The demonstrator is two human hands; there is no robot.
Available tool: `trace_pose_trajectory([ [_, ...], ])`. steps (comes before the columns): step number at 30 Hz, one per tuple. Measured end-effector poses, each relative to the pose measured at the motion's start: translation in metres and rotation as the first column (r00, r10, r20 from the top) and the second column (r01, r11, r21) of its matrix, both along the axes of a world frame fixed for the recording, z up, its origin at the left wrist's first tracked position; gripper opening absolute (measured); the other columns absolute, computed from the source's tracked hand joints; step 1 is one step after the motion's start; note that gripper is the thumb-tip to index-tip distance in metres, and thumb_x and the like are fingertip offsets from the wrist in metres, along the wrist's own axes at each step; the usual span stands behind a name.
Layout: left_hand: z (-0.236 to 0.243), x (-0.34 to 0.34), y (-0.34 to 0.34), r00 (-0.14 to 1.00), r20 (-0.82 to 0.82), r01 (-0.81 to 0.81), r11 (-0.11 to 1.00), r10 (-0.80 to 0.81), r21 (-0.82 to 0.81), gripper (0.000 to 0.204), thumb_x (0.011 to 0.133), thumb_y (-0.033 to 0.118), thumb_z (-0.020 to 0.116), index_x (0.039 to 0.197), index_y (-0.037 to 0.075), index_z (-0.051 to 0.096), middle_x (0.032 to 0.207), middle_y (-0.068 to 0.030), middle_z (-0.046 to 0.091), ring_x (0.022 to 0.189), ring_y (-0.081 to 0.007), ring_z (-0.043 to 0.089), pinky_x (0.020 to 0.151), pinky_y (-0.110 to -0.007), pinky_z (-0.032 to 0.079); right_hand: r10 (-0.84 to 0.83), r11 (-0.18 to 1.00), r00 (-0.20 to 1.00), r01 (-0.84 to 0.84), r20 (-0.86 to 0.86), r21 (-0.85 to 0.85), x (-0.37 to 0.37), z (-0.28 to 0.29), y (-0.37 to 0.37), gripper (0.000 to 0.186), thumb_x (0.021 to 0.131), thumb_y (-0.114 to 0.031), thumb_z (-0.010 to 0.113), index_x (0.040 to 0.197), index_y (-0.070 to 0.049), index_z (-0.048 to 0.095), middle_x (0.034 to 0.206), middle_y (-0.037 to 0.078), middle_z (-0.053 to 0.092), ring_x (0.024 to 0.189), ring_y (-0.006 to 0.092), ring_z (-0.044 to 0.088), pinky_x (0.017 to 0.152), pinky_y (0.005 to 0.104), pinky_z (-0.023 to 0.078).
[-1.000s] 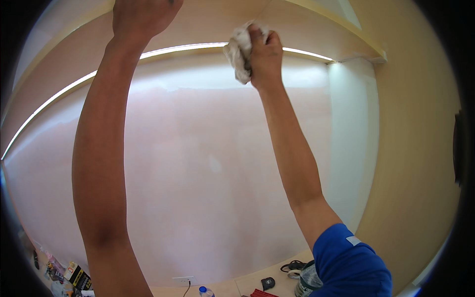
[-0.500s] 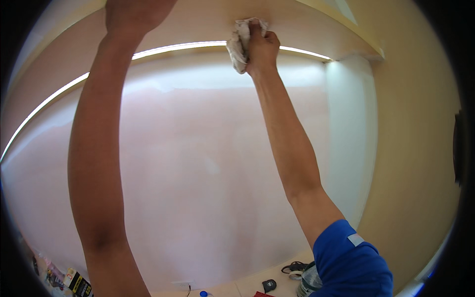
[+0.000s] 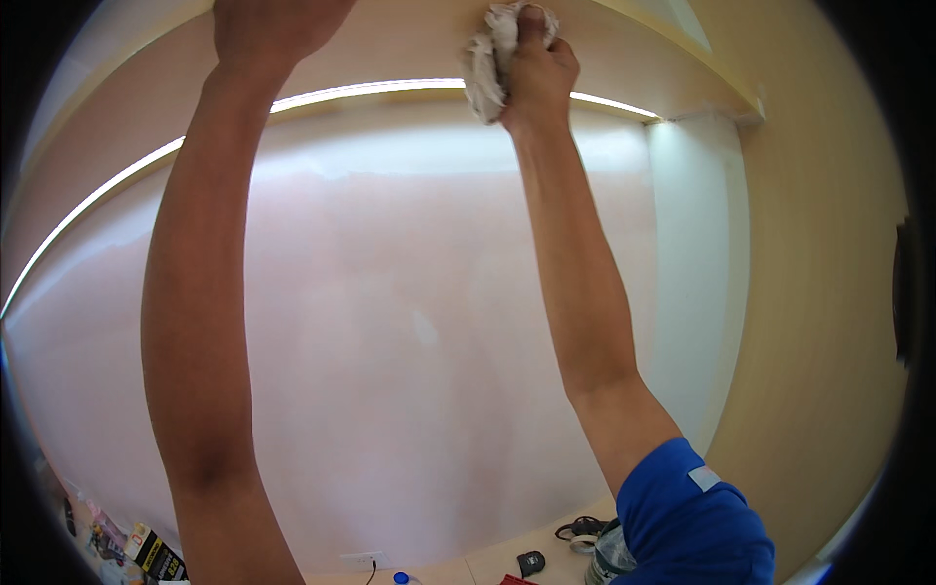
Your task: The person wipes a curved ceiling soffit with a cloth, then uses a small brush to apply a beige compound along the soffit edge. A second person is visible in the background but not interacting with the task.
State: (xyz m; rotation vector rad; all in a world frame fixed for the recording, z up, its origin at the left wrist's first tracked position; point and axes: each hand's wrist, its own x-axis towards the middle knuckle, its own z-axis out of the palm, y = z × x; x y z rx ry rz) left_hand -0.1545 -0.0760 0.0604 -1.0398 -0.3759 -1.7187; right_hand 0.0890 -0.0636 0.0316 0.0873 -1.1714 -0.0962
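Raised overhead, my right hand (image 3: pixel 542 80) grips a crumpled whitish cloth (image 3: pixel 485 80). The cloth lies against the underside of a pale overhead panel (image 3: pixel 390 47), in front of a glowing light strip (image 3: pixel 370 89). My left hand (image 3: pixel 277 31) reaches up to the same panel at the upper left. The top edge of the picture cuts off its fingers, so their pose and anything in them are hidden. Both arms are stretched upward, with a blue sleeve showing on the right one.
Behind the arms stands a pale pinkish wall (image 3: pixel 390 341), meeting a beige side wall (image 3: pixel 819 292). Low down are a black tape measure (image 3: pixel 530 563), a tape roll (image 3: pixel 583 544), a clear plastic container (image 3: pixel 610 556), a blue cap (image 3: pixel 401 578), a wall socket (image 3: pixel 363 560) and a black-and-yellow box (image 3: pixel 156 554).
My right hand and the cloth have moved up and to the right along the panel. The left arm appears slightly farther right, as does the wall behind it.
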Motion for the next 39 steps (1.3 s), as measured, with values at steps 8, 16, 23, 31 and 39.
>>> trace_pose_trajectory([
  [8, 0.003, 0.007, 0.001, 1.000, -0.021, -0.012, 0.995, 0.014, 0.102, 0.024, 0.100, 0.021, 0.049, 0.086, 0.005, 0.061, 0.082, -0.0166, 0.063, 0.084, -0.0333, 0.063, 0.091, -0.051, 0.050, 0.029, 0.995, 0.999, -0.027, 0.018, -0.096, 0.002, -0.023, 0.037, 0.035, 0.110, -0.031, 0.059, 0.096, 0.000, 0.055, 0.068, 0.011, 0.063, 0.050, 0.0188, 0.057, 0.044, 0.0335, 0.045],
  [16, -0.001, 0.005, -0.007, 1.000, -0.005, -0.007, 1.000, 0.007, -0.022, 0.020, 0.100, 0.018, 0.053, 0.088, 0.005, 0.061, 0.085, -0.0157, 0.064, 0.086, -0.0317, 0.064, 0.091, -0.050, 0.050, -0.059, 0.989, 0.992, 0.042, 0.115, 0.143, -0.026, -0.007, -0.034, 0.031, 0.107, -0.033, 0.066, 0.097, -0.004, 0.059, 0.068, 0.008, 0.063, 0.047, 0.0160, 0.057, 0.039, 0.0324, 0.042],
  [23, 0.006, 0.011, -0.011, 1.000, -0.014, -0.026, 0.995, 0.028, 0.093, 0.017, 0.097, 0.018, 0.056, 0.088, 0.005, 0.061, 0.085, -0.0166, 0.064, 0.086, -0.0341, 0.064, 0.089, -0.051, 0.049, 0.059, 0.984, 0.997, -0.068, 0.058, 0.165, -0.024, 0.009, -0.016, 0.027, 0.107, -0.026, 0.065, 0.098, -0.003, 0.054, 0.065, 0.010, 0.060, 0.040, 0.0162, 0.049, 0.032, 0.0346, 0.033],
  [31, 0.007, 0.021, -0.010, 0.997, -0.072, -0.033, 0.993, 0.041, 0.114, 0.017, 0.098, 0.018, 0.055, 0.088, 0.005, 0.062, 0.085, -0.0168, 0.065, 0.086, -0.0344, 0.064, 0.089, -0.052, 0.049, -0.072, 0.993, 0.997, 0.075, -0.028, 0.094, 0.007, -0.033, 0.024, 0.024, 0.105, -0.022, 0.066, 0.098, -0.002, 0.054, 0.076, 0.010, 0.065, 0.054, 0.0167, 0.059, 0.044, 0.0353, 0.048],
  [39, 0.002, 0.018, -0.020, 0.998, -0.056, -0.015, 1.000, 0.014, -0.013, 0.017, 0.098, 0.019, 0.055, 0.089, 0.005, 0.060, 0.087, -0.0166, 0.063, 0.090, -0.0344, 0.064, 0.090, -0.051, 0.049, -0.039, 0.998, 0.999, 0.039, -0.015, 0.057, -0.013, 0.001, -0.041, 0.024, 0.107, -0.027, 0.068, 0.103, -0.005, 0.061, 0.078, 0.009, 0.069, 0.056, 0.0166, 0.064, 0.046, 0.0298, 0.049],
])
